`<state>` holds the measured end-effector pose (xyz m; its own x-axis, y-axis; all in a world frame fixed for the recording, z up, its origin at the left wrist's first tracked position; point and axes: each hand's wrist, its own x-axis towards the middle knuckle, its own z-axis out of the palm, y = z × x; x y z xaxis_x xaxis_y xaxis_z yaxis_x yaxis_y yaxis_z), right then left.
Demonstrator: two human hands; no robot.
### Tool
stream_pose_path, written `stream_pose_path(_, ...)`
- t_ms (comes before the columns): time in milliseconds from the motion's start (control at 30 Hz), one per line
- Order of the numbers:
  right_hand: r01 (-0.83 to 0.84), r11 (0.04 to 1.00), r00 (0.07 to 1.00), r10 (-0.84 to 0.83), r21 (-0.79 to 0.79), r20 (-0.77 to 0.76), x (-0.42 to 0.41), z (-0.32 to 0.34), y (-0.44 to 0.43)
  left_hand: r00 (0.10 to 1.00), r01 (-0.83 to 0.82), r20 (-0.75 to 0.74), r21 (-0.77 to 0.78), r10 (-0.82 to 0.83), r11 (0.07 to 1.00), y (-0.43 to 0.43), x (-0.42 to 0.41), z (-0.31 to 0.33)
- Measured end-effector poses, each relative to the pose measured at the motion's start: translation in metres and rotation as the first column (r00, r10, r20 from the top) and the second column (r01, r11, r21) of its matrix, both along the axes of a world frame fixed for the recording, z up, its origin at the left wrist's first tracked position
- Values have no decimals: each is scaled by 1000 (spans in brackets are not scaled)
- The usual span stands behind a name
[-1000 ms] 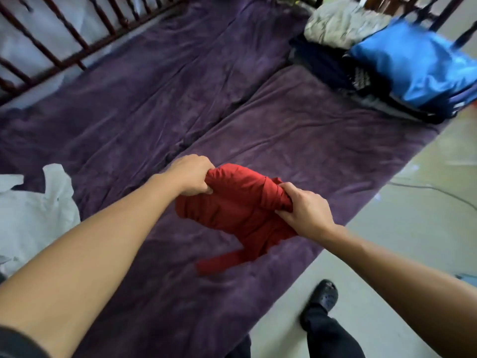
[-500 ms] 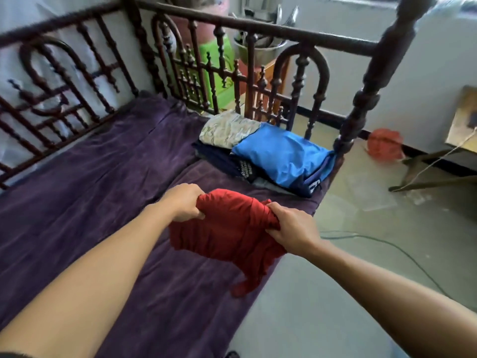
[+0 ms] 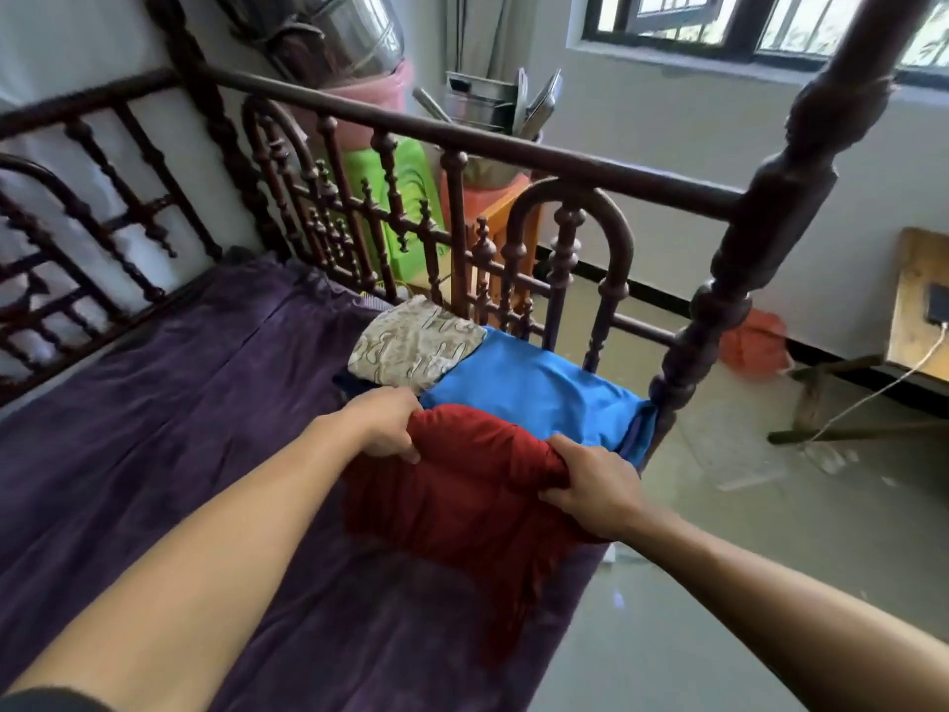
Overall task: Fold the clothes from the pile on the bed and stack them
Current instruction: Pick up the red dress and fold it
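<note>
My left hand (image 3: 386, 422) and right hand (image 3: 590, 484) both grasp the folded red garment (image 3: 462, 485) mid-frame; the blue garment (image 3: 534, 388) lies just above it on the purple bed cover (image 3: 179, 403).

Red garment (image 3: 462, 485) in 2 gripping hands

the purple bed cover (image 3: 179, 429) lies open on the person's left, wide room for an arm. ahead the corner is shut in: the blue folded piece (image 3: 539, 388) and the patterned piece (image 3: 411, 341) sit against the footboard (image 3: 513, 152), the thick corner post (image 3: 770, 208) just to their right. the red garment (image 3: 462, 501), gripped by the left hand (image 3: 385, 423) and right hand (image 3: 590, 485), fills the space before them. the side rail (image 3: 87, 102) fences the far edge; the right side opens onto the floor (image 3: 770, 557).
</note>
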<state>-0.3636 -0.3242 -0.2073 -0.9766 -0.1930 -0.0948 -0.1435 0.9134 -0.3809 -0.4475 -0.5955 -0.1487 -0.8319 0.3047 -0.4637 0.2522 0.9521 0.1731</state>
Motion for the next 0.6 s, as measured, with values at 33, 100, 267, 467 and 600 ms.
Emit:
stream_pose_path(33, 17, 1000, 1000, -17, -8, 19, -15, 1, 6, 1000, 13, 15, -1, -13, 1000, 7, -18, 0)
stream_pose_path(100, 55, 998, 997, -54, -13, 63, -43, 5, 21, 999, 32, 43, -1, -31, 1000, 24, -53, 0)
stream_pose_path(267, 129, 991, 970, -121, -24, 209, -114, 4, 69, 991, 65, 120, -4, -64, 998, 79, -137, -9)
stream_pose_path(467, 187, 978, 890, -130, -90, 437, -201, -31, 132, 979, 84, 191, -71, -69, 994, 152, -224, -57)
stream_pose_path(600, 139, 990, 887, -133, 19, 442, -228, -78, 148, 979, 74, 198, -103, -52, 992, 189, -268, -114)
